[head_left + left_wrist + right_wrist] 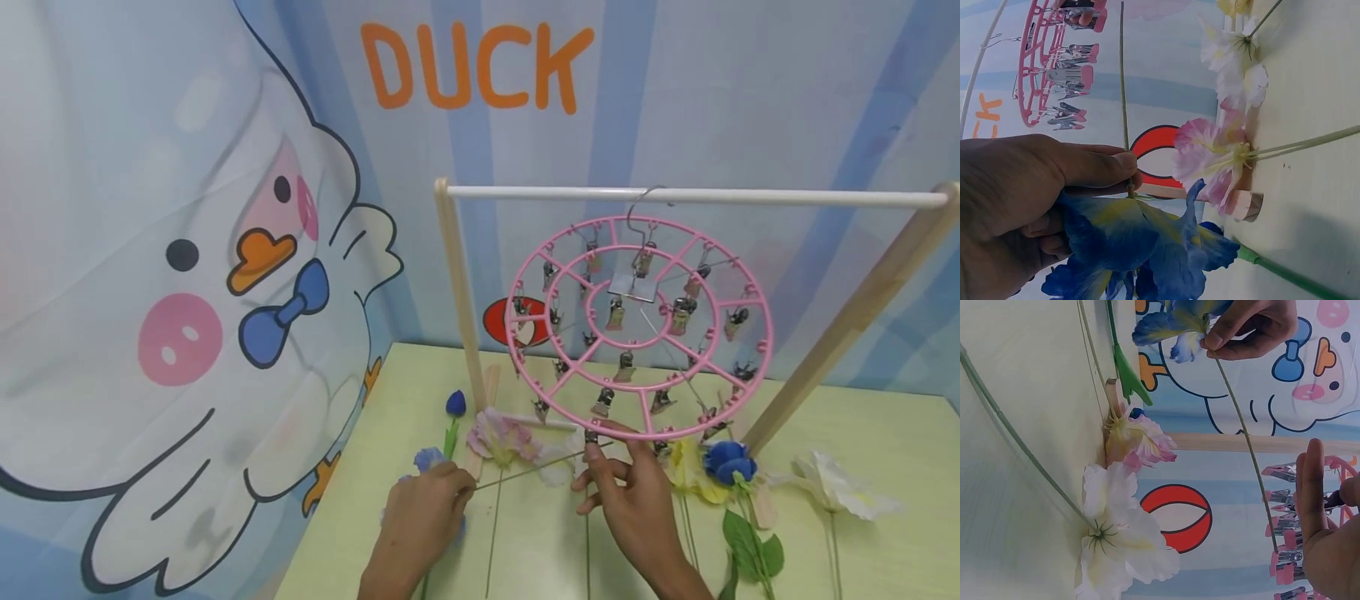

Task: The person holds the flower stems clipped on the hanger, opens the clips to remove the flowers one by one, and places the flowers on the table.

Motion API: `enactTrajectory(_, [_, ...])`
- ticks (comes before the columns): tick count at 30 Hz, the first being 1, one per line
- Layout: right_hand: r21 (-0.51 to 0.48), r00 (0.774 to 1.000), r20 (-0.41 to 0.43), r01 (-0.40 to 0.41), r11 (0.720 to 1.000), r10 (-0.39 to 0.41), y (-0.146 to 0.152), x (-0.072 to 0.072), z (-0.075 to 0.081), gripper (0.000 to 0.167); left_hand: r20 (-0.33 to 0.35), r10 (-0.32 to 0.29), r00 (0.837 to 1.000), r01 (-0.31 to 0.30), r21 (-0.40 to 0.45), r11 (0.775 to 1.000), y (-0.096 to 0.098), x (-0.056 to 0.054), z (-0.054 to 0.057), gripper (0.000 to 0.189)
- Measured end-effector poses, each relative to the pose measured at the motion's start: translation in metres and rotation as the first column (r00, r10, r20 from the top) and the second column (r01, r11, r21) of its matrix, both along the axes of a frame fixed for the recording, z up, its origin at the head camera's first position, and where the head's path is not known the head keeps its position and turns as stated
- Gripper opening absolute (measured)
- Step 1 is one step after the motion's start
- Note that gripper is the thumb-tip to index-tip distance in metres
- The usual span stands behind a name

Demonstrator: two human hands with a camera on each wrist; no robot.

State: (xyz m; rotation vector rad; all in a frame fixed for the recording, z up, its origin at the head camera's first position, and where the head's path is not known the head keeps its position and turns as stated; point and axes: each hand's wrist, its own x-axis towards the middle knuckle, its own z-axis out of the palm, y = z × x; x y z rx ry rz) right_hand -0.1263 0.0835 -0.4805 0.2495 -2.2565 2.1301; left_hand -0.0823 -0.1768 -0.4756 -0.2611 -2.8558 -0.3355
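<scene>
My left hand (1016,194) pinches a blue and yellow artificial flower (1141,244) by its stem, just below the petals. The thin stem (532,473) slants up to the right, its far end close to the front clips of a pink round clip hanger (767,333). At the hanger's near rim, my right hand (633,500) pinches a metal clip (592,434) between thumb and fingers. Other pink-tipped clips (1285,572) dangle beside that hand in the right wrist view. In the head view the left hand (423,517) hides much of the blue flower.
The hanger hooks over a white rod (525,192) between wooden posts (461,292). On the table lie a pink flower (502,437), a white flower (840,487), a yellow flower (686,471), a blue rose (729,462) and a dark blue bud (455,403). A duck-print cloth (480,150) hangs behind.
</scene>
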Motion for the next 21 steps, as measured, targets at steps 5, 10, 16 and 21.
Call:
enactTrajectory(5, [0.019,1.0,-0.023,-0.004,1.0,0.004,0.002,0.005,-0.004,0.043,-0.018,-0.003,1.0,0.003,0.008,1.0,-0.006,0.003,0.005,0.01])
enactTrajectory(10, [0.05,0.998,-0.057,0.035,0.998,-0.033,0.006,0.014,-0.006,0.048,-0.019,0.006,1.0,-0.006,-0.004,1.0,-0.009,0.003,0.008,0.01])
enactTrajectory(16, [0.067,0.982,-0.157,0.113,0.991,-0.101,0.01,0.023,-0.005,0.059,-0.029,-0.003,1.0,0.002,-0.032,0.999,-0.012,0.001,0.009,0.009])
enactTrajectory(21, [0.092,0.896,-0.378,0.285,0.954,-0.231,0.011,0.025,-0.01,0.064,-0.065,-0.031,0.997,0.028,-0.051,0.998,-0.012,-0.003,0.01,0.009])
